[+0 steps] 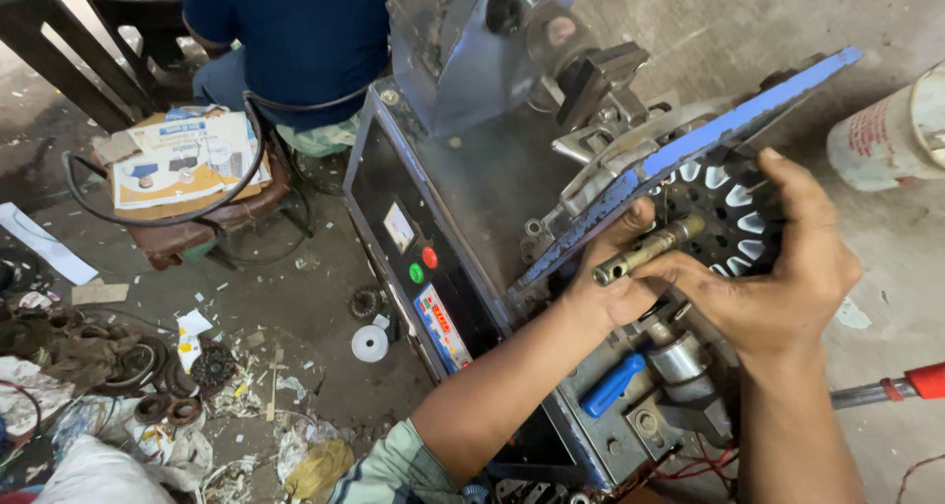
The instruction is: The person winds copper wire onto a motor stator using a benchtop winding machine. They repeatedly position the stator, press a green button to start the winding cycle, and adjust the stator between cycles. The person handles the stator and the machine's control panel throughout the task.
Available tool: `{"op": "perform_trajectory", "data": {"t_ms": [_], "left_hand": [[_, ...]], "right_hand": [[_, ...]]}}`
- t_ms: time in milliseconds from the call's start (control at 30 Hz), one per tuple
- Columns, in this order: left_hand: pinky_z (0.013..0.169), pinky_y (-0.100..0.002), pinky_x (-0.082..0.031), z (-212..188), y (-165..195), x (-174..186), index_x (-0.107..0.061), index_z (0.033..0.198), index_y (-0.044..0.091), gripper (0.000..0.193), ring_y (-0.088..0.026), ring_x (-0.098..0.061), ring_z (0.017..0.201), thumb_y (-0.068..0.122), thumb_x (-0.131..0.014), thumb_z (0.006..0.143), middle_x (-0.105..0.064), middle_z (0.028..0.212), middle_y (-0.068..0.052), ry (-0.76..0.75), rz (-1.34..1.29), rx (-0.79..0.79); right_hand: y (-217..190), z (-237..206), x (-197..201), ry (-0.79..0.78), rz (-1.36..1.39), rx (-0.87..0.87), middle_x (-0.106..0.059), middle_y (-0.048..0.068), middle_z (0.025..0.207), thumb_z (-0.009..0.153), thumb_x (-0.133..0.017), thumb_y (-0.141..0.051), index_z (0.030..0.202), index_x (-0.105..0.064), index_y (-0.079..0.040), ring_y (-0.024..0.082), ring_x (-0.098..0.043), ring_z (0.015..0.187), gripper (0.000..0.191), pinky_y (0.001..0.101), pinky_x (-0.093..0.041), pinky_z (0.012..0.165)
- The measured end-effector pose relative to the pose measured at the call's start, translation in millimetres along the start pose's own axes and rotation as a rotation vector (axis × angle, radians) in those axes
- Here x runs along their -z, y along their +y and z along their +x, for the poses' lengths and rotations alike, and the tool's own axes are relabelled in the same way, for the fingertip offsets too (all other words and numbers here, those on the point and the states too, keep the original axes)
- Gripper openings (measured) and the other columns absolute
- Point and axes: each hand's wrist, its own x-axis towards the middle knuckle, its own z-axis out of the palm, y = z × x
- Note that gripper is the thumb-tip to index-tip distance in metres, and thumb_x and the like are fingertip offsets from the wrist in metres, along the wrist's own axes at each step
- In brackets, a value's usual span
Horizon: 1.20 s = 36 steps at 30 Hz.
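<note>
Basically, landmark is the grey winding machine (463, 169), biggest thing in view, with a dark front panel carrying 1 green and 1 red button. Everything below is relative to it.

Seated person in a blue top (295, 22) is behind its far-left corner. Stool (197, 228) with a printed cardboard box on it sits left of the machine. Floor (315, 307) left of the panel is littered with scrap, old stators and a white tape roll. White canister (891, 130) lies off the machine's right side.

Stator (733, 214) is at the machine's right end, under a tilted blue plate (689, 145), slotted core with white insulation showing. Brass-coloured shaft (650, 250) sticks out of it toward the camera.

Right hand (778, 287) is curled over the stator rim, fingers wrapped and thumb by the shaft. Left hand (620, 278) is closed around the shaft base from below.

Judgement: stator is heavy, rigid steel; slot insulation looks fragile. Hold by outer rim and shaft, keep off the slots. Shaft may be oily, slippery.
</note>
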Motion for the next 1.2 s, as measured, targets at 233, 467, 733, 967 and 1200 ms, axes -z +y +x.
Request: {"op": "perform_trajectory", "data": {"t_ms": [233,467,733,967,1200], "left_hand": [[0.092,-0.046,-0.059,-3,-5,1,-0.064,0.128,-0.003,0.052,-0.033,-0.072,0.101,0.041,-0.078,0.103,-0.073,0.11,-0.02,-0.009,0.009,0.007],[0.098,-0.039,-0.057,2,-14,8,-0.063,0.124,0.002,0.033,-0.024,-0.069,0.113,0.024,-0.076,0.104,-0.071,0.119,-0.011,0.09,0.015,-0.169],[0.094,-0.04,-0.058,6,-18,21,-0.065,0.125,0.001,0.034,-0.025,-0.069,0.107,0.028,-0.075,0.106,-0.071,0.118,-0.014,0.134,-0.033,-0.098],[0.089,-0.037,-0.059,9,-22,28,-0.066,0.122,0.002,0.032,-0.024,-0.071,0.098,0.028,-0.074,0.106,-0.072,0.112,-0.014,0.14,-0.068,-0.089],[0.084,-0.032,-0.058,7,-22,25,-0.066,0.118,0.0,0.026,-0.019,-0.069,0.093,0.021,-0.074,0.104,-0.071,0.108,-0.012,0.115,-0.024,-0.117]], "right_hand": [[16,-12,1,-0.019,0.082,0.016,-0.07,0.017,0.129,0.073,-0.104,-0.047,0.144,-0.055,0.008,0.022,-0.071,0.113,0.102,0.0304,-0.058,0.105],[27,-23,3,-0.048,0.098,0.002,-0.062,0.015,0.131,0.068,-0.103,-0.046,0.15,-0.05,0.007,0.021,-0.065,0.116,0.111,0.028,-0.054,0.106],[29,-32,4,-0.077,0.169,-0.073,-0.058,0.015,0.141,0.066,-0.104,-0.039,0.154,-0.044,0.008,0.02,-0.062,0.126,0.116,0.0288,-0.052,0.114],[35,-32,6,-0.094,0.204,-0.068,-0.057,0.014,0.144,0.063,-0.107,-0.04,0.158,-0.043,0.008,0.019,-0.062,0.128,0.124,0.0284,-0.052,0.115],[34,-31,8,-0.102,0.117,-0.006,-0.055,0.016,0.144,0.066,-0.105,-0.041,0.157,-0.043,0.008,0.022,-0.06,0.128,0.121,0.0296,-0.05,0.114]]}}
